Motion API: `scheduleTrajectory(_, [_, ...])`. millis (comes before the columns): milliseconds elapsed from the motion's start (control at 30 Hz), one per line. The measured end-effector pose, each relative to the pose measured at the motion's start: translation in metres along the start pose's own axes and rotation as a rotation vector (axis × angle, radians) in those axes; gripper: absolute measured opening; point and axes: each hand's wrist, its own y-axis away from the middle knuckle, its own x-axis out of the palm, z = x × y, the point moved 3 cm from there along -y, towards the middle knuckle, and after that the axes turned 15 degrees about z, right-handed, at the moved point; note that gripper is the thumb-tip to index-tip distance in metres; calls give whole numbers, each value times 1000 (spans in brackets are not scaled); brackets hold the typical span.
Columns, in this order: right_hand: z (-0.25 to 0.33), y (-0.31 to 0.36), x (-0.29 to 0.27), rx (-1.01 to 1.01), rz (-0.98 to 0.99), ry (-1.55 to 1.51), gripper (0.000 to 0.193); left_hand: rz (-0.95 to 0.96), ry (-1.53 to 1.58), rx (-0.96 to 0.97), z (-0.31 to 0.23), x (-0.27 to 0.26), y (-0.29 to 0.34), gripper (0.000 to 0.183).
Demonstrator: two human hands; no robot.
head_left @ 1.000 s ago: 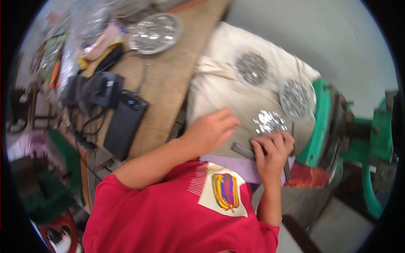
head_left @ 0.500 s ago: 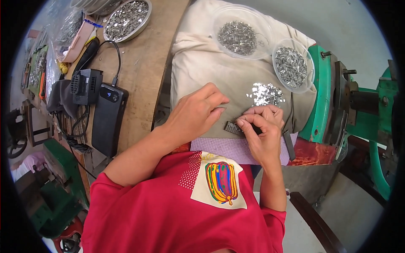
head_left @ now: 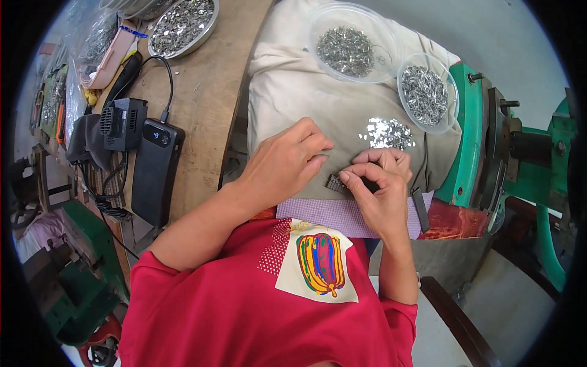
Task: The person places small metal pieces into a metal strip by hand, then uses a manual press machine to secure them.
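My left hand (head_left: 284,160) hovers over the cloth (head_left: 278,101), thumb and forefinger drawn together; whatever may be between the tips is too small to name. To its right, my right hand (head_left: 382,177) is closed in a pinch at a small dark slotted metal block (head_left: 335,183). The fingers hide the block's right part, and I cannot tell whether they grip it or a tiny piece on it. Just beyond my right hand lies a loose pile of small shiny metal flakes (head_left: 388,133) on the cloth.
Two clear plastic tubs of small metal parts, a larger one (head_left: 385,37) and a smaller one (head_left: 454,104), stand at the back. A green machine (head_left: 468,140) borders the right. On the left wooden table (head_left: 205,116) lie a black power bank (head_left: 156,183) and a bowl of flakes (head_left: 211,30).
My right hand's fingertips have shifted slightly left over the slotted block, covering more of it. My left hand stays nearly where it was.
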Motion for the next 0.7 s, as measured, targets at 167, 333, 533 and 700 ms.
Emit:
scheduleTrajectory(167, [4,1,0,7,1,87,8,-14,23,43,2,6,-2,21])
scheduleTrajectory(333, [10,-1,-2,26,25,141,10,-23,25,24,1,5,-2,20])
scheduleTrajectory(533, [12,0,-4,23,67,133,13,-26,56,57,2,6,0,20])
scheduleTrajectory(700, [13,-1,-5,66,86,148,14,-25,73,53,3,11,-2,19])
